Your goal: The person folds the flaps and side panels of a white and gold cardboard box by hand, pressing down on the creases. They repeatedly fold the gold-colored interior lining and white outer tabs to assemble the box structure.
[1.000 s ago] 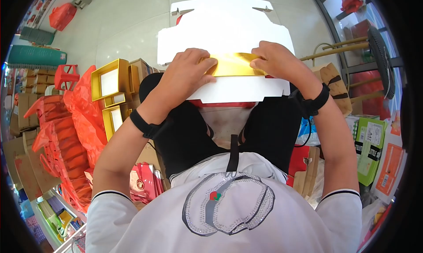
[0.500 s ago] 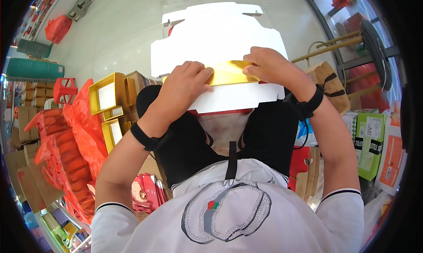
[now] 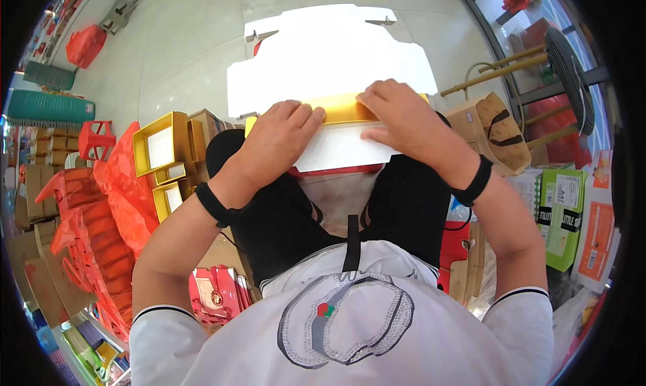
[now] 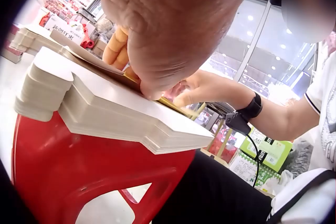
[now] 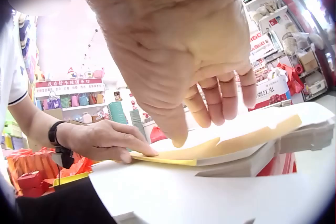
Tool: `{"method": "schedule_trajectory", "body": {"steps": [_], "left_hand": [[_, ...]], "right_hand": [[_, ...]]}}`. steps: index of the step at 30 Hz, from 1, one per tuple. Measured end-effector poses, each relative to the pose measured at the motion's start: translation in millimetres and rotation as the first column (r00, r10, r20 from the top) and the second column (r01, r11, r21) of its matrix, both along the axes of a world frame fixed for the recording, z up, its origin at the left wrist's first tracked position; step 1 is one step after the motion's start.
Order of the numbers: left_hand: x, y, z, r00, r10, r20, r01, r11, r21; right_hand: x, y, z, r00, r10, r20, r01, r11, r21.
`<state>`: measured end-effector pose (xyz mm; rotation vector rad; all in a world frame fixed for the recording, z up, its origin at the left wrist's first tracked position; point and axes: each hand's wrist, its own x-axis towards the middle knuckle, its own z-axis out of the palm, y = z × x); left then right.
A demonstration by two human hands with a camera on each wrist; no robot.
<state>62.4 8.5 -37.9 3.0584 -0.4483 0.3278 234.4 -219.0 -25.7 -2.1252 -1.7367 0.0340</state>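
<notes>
A stack of white die-cut cardboard sheets [image 3: 330, 50] lies across a red plastic stool [image 4: 100, 166] in front of the person's knees. The near flap of the top sheet is turned up, showing its gold underside [image 3: 342, 110]. At the flap's left part, my left hand [image 3: 279, 134] pinches it, fingers on the far side and thumb [image 4: 152, 90] on the near side. My right hand [image 3: 410, 120] has its fingertips at the right part of the gold strip. Its thumb [image 3: 377, 136] is spread away, over the white card nearer the body; in the right wrist view its fingers look fairly straight.
Gold boxes with white insides [image 3: 161, 147] stand left of the knees, beside red plastic bags [image 3: 128, 191]. A brown paper bag [image 3: 488, 134] and a rattan-legged chair [image 3: 511, 70] stand at right, green packages [image 3: 562, 204] lower down. Pale tiled floor [image 3: 188, 50] lies beyond the stack.
My right hand has let go of the flap's right end and spread its thumb from its fingers. My left hand stays at the flap's left part. The head view has shifted slightly.
</notes>
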Motion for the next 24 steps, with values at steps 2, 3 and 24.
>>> {"method": "schedule_trajectory", "body": {"steps": [2,3,24], "left_hand": [[2,4,-1,1.000,0.011,-0.013,-0.011,0.999,-0.039],[2,5,-2,1.000,0.019,-0.022,-0.020,0.998,-0.058],[44,26,11,0.918,0.323,-0.230,-0.367,0.912,-0.185]], "right_hand": [[-1,0,-12,0.999,-0.028,0.045,0.025,0.998,0.065],[-2,1,-18,0.997,-0.040,0.063,0.033,0.994,0.099],[25,33,-9,0.971,-0.236,0.041,0.237,0.972,0.000]]}}
